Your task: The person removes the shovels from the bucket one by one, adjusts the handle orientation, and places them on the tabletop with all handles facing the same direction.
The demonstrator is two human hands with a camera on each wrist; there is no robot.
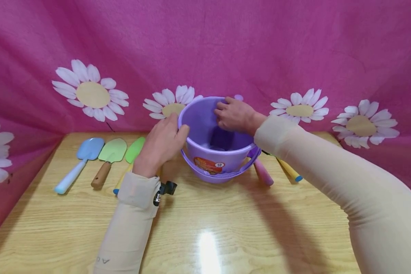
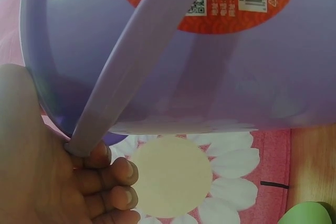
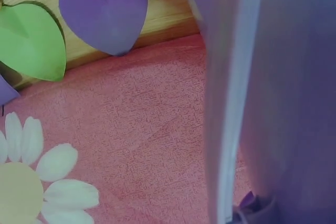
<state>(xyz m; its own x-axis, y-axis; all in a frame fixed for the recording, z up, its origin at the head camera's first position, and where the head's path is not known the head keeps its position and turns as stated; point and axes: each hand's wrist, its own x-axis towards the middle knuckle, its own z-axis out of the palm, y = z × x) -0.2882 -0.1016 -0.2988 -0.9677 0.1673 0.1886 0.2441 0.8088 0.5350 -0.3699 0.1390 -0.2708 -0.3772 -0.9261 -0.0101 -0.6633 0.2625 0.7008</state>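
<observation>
A purple bucket (image 1: 214,148) with a red label stands on the wooden table, its mouth toward me. My left hand (image 1: 162,140) grips the bucket's left rim, thumb on top and fingers outside. In the left wrist view the bucket's handle (image 2: 134,66) runs down to the curled fingers of that hand. My right hand (image 1: 236,116) is over the bucket's mouth, fingers bent toward the far inner wall. Below it, a dark purple patch (image 1: 222,139) shows inside the bucket. I cannot tell whether the right hand holds anything.
Left of the bucket lie a blue trowel (image 1: 90,148), a pale green trowel (image 1: 113,150) with a brown handle and a bright green trowel (image 1: 134,150). To the right are a pink handle (image 1: 263,173) and a yellow handle (image 1: 288,169). A pink flowered cloth (image 1: 205,45) hangs behind.
</observation>
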